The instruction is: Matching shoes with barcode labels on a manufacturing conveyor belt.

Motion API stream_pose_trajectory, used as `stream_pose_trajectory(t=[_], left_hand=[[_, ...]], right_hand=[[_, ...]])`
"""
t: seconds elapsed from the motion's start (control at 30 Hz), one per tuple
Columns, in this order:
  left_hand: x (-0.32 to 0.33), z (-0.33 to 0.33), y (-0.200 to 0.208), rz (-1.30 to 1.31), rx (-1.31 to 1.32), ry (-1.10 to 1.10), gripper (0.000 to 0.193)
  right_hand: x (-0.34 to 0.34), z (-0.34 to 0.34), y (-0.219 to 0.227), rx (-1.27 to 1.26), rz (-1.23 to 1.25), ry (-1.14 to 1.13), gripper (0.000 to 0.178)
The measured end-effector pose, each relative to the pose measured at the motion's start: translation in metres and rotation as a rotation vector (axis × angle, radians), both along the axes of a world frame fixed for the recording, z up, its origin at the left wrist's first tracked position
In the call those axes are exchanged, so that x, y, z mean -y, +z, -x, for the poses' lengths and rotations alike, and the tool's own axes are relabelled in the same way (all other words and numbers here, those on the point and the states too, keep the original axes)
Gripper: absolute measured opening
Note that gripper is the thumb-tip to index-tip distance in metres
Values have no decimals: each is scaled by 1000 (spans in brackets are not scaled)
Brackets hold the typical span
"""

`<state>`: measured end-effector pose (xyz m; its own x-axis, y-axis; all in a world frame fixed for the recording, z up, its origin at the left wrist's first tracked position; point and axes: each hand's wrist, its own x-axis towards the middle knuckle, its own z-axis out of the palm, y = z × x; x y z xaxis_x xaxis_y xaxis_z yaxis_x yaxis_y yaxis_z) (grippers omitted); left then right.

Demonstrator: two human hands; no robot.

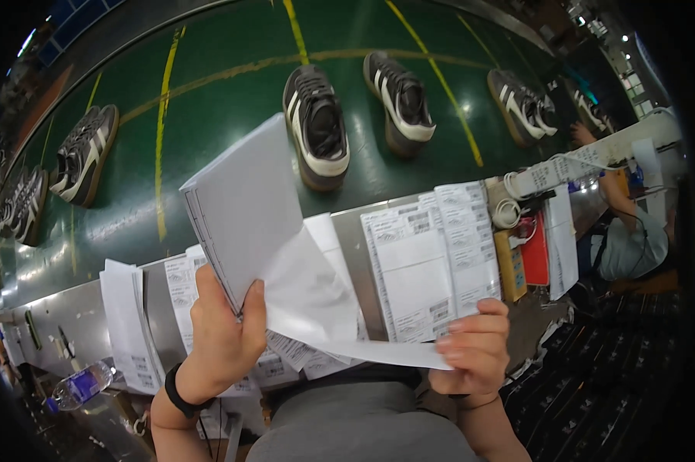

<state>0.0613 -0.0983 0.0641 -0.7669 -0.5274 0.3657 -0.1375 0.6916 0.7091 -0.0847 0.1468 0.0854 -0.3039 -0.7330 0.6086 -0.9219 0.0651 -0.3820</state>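
Observation:
My left hand point(220, 339) grips a thick stack of white paper sheets point(243, 192) at its lower edge, thumb on the near face; the stack stands tilted up over the green belt. From its front a white sheet point(313, 300) bends down and to the right. My right hand point(475, 346) pinches the far end of that sheet between thumb and fingers. Whether the sheet is still joined to the stack I cannot tell. Behind and below it, printed label sheets point(409, 269) with barcodes lie on the metal ledge, partly covered by my hands and the paper.
Dark shoes with white stripes stand on the green belt, such as one shoe point(317, 127) ahead and another shoe point(400, 104) beside it. More papers point(128, 323) and a plastic bottle point(82, 385) are at left. Cables, a red folder point(535, 250) and a co-worker's arm point(619, 196) are at right.

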Motion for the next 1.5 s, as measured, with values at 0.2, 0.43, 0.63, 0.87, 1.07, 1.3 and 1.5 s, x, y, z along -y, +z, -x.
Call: stream_pose_trajectory(t=[0.2,0.43,0.63,0.87,1.07,1.3,1.5], left_hand=[[21,0,-10,-354,11,-96,32],[20,-16,-8,-897,133,-61,36],[24,-21,3,-966,198,-109,36],[4,-13,6,-1071,117,-254,41],[-21,-22,12,-901,142,-375,43],[-12,-33,19,-1064,-36,-255,44],[0,-28,17,-189,215,-37,69]], right_hand=[[75,147,-16,713,718,-32,36],[152,312,-109,970,377,-483,47],[135,302,-95,246,-25,-903,101],[82,38,-28,1097,-386,230,125],[66,-31,-37,1111,-359,338,130],[42,-38,-36,1436,12,337,114],[18,-52,-10,1825,181,270,102]])
